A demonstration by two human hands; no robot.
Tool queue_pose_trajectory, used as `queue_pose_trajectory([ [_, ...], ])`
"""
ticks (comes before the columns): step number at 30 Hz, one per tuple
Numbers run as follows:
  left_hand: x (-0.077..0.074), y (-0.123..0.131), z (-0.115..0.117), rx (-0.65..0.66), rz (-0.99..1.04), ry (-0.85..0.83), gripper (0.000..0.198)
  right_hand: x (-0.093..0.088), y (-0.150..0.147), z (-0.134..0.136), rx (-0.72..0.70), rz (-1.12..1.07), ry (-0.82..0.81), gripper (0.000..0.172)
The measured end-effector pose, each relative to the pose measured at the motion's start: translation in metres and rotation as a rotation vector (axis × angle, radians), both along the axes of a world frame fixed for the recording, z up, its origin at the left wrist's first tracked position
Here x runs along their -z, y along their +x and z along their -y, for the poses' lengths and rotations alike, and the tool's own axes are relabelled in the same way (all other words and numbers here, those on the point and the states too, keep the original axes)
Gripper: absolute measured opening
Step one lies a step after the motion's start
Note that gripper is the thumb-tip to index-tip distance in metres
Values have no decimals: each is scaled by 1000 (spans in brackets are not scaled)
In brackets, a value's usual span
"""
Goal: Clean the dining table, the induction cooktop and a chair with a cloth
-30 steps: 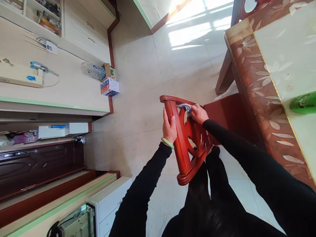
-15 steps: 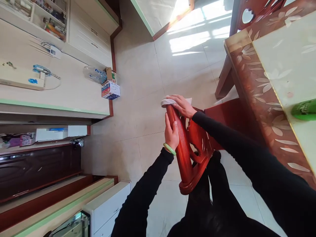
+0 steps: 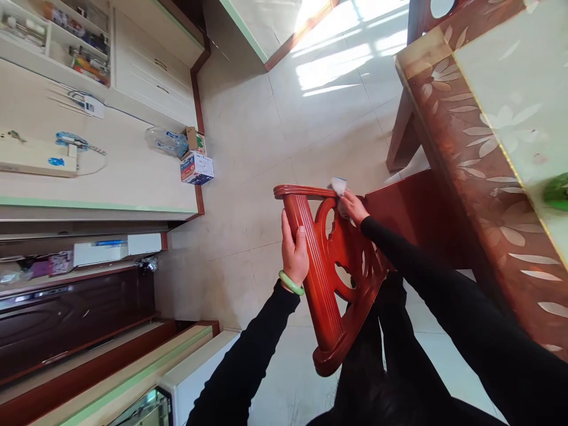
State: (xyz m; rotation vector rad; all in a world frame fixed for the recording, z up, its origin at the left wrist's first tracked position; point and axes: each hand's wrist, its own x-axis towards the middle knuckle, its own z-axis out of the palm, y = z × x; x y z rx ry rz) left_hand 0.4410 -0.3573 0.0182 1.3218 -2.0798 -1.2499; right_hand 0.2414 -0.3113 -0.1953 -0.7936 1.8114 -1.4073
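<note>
A red-brown lacquered wooden chair [image 3: 320, 290] stands tilted before me, its carved, fluted back with curved openings facing up. My left hand [image 3: 293, 257], with a green jade bangle [image 3: 291, 283] on its wrist, wraps around the fluted side rail of the chair back. My right hand [image 3: 352, 207] pinches a pale cloth [image 3: 339, 186] against the far side of the top rail. Most of the cloth is hidden behind the fingers and the rail. Black sleeves cover both my forearms.
A table [image 3: 448, 142] with a floral-inlaid edge and pale top stands to the right, with a green bottle [image 3: 557, 192] on it. Left are a cream counter [image 3: 124, 177] and a small printed box [image 3: 197, 168]. Tiled floor lies below.
My right hand has moved off the top end of the rail to its far side, with less cloth showing. The chair has tilted, and its top rail shows again.
</note>
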Motion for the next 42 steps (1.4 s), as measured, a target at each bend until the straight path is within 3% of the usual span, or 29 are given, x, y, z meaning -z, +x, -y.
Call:
queue_pose_trajectory([
  [3,1,-1,0,-17,10,-2,74,-39,22,-2,-152,-93,-210,49],
  [5,1,-2,0,-22,26,-2,73,-40,27,-9,-240,-139,-269,48],
  [7,1,-2,0,-16,39,0,73,-19,20,-21,-193,-124,-197,46],
  [11,-2,-1,0,6,42,-11,73,41,-5,-47,123,13,163,40],
  [13,-1,-1,0,-1,51,-14,73,51,-9,-54,175,7,186,41],
  [15,0,-1,0,-5,56,-19,73,42,-4,-54,68,-80,53,44],
  [18,3,-2,0,-9,50,-29,73,14,8,-48,-216,-300,-128,48],
  [21,4,-1,0,-17,44,-17,74,-7,11,-46,-388,-493,-86,57],
  [24,5,0,1,-9,32,1,73,-14,9,-47,-481,-583,8,56],
  [27,5,0,2,5,15,5,72,-21,18,-48,-447,-555,103,53],
  [30,6,0,2,9,12,-1,72,-41,46,-55,-345,-430,153,52],
  [34,4,-1,2,5,12,7,72,-80,88,-77,-269,-200,8,51],
  [36,3,-1,1,-3,13,18,72,-90,101,-88,-247,-134,-53,50],
  [39,4,-1,1,-5,7,21,72,-84,99,-95,-262,-200,-54,48],
  [42,7,0,2,1,-8,5,74,-54,70,-84,-347,-353,-19,44],
])
